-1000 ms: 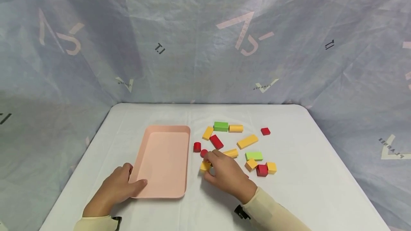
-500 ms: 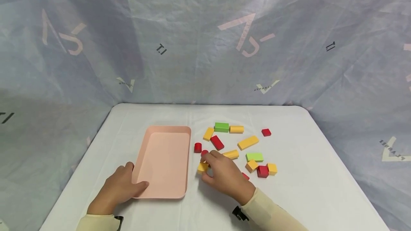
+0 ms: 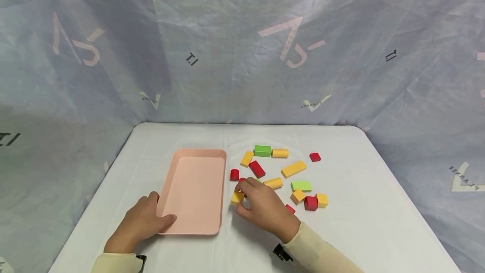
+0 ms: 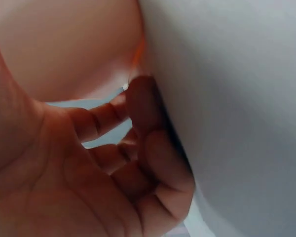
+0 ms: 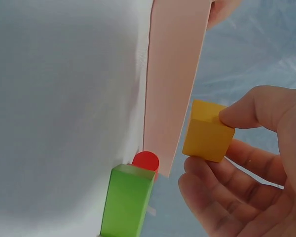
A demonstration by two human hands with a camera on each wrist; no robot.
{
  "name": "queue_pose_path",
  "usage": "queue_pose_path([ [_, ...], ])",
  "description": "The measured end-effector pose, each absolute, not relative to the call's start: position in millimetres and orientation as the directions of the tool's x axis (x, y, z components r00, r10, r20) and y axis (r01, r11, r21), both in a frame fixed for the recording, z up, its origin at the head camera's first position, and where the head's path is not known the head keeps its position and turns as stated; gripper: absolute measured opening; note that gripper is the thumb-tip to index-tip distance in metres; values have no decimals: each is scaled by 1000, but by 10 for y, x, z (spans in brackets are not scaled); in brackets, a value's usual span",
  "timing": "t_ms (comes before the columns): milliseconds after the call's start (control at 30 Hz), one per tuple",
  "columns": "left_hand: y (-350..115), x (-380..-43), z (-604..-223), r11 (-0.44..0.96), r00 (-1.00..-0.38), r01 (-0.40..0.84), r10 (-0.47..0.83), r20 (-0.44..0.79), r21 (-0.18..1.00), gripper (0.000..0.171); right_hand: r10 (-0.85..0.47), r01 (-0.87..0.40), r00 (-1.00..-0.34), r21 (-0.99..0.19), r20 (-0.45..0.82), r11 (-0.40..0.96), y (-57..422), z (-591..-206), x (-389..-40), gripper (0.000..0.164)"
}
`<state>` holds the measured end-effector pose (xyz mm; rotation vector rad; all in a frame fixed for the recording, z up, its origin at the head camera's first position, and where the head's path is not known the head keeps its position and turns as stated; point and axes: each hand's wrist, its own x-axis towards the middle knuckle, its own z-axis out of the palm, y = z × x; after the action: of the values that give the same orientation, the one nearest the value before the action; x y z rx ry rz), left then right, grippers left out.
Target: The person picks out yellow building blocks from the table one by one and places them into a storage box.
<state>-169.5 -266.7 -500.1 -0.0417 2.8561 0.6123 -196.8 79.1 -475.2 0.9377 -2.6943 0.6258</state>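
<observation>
A pink rectangular tray (image 3: 197,193) lies on the white table, and my left hand (image 3: 138,224) grips its near left corner. The thumb rests over the rim while the other fingers curl low against the tray wall (image 4: 69,49) in the left wrist view. To the right of the tray, my right hand (image 3: 267,207) pinches a yellow cube (image 3: 237,198) between thumb and fingers. The right wrist view shows this yellow cube (image 5: 207,136) raised off the table, with a green block (image 5: 128,200) and a red cylinder (image 5: 146,161) close by.
Several red, yellow and green blocks lie right of the tray, among them a yellow cylinder (image 3: 273,183), a red block (image 3: 257,169) and a light green block (image 3: 301,186). A lone red piece (image 3: 315,157) sits farther right. Grey cloth (image 3: 242,54) hangs behind the table.
The right hand has moved slightly left with the yellow cube, toward the tray. My left hand keeps its place on the tray. The whole head view has shifted a little.
</observation>
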Motion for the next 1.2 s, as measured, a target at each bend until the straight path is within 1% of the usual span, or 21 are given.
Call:
queue_pose_path([
  [200, -2685, -1683, -4959, 879, -974, -77, 34, -222, 470, 66, -547, -641, -766, -333, 339, 692, 751, -4721, -1961, 26],
  [433, -2749, -1703, -4919, 817, -958, -121, 53, -283, 564, 45, -549, -640, -767, -350, 332, 684, 722, -4690, -1944, 26],
  [533, -2778, -1732, -4883, 806, -952, -143, 47, -302, 575, 42, -550, -646, -763, -351, 340, 678, 707, -4694, -1940, 26],
  [633, -2801, -1770, -4863, 810, -950, -133, 59, -306, 571, 42, -553, -650, -759, -353, 343, 673, 695, -4689, -1937, 26],
  [833, -2826, -1851, -4872, 838, -956, -72, 98, -278, 541, 40, -556, -648, -761, -353, 335, 675, 681, -4674, -1921, 27],
  [1067, -2820, -1970, -4887, 903, -970, 48, 144, -197, 426, 30, -559, -658, -752, -355, 349, 664, 679, -4662, -1904, 27],
  [1200, -2796, -2015, -4862, 921, -976, 74, 147, -164, 382, 26, -555, -660, -750, -348, 360, 666, 682, -4668, -1901, 27],
])
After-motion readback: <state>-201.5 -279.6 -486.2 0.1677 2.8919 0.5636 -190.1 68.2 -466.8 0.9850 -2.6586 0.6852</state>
